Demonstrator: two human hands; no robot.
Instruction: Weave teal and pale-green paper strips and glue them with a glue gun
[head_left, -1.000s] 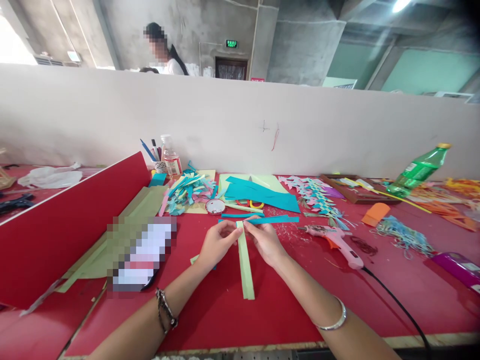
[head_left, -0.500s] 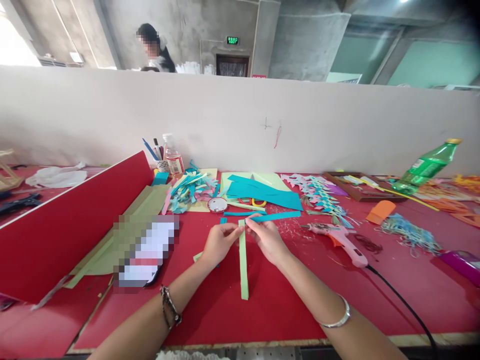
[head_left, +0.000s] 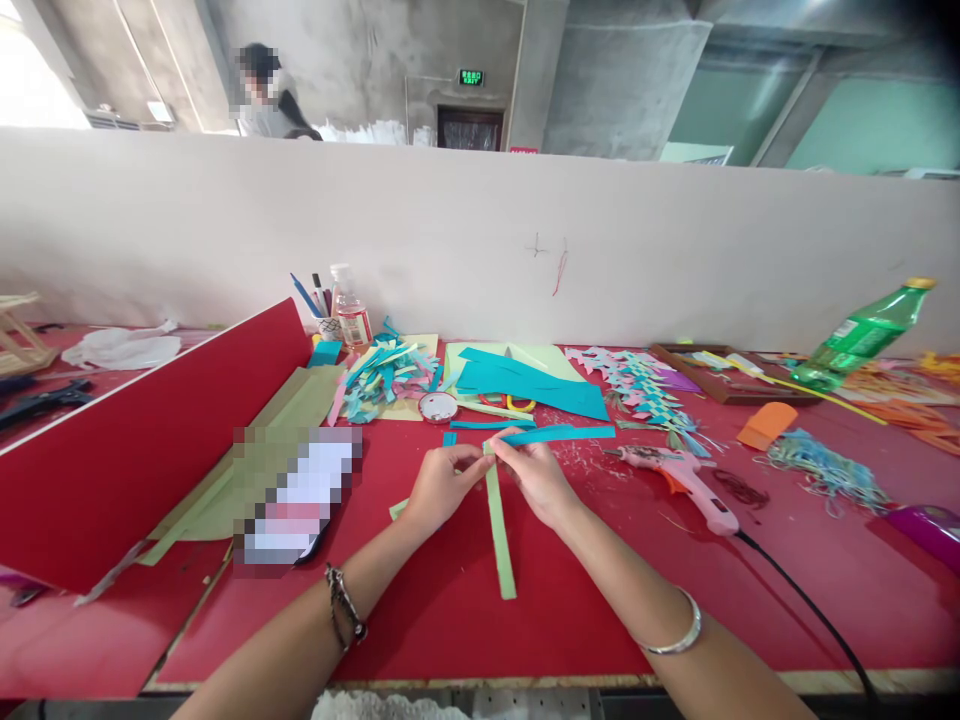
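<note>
Working over the red table point(head_left: 435, 625); holding left hand point(head_left: 440, 488) and right hand point(head_left: 537, 482) close together, near centre; pinching the pale green strip point(head_left: 501, 530) by its far end with left fingertips and, apparently, the blue strip point(head_left: 574, 434) with right, pointing rightward.

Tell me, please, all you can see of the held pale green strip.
The pale green strip is long, narrow and flat, seemingly paper, with straight edges and a squared near end. The left hand pinches its far end beside the right hand, which holds a blue strip; whether the strips are joined is hidden. It runs toward the camera over the red tabletop; whether it touches that is unclear.
</note>
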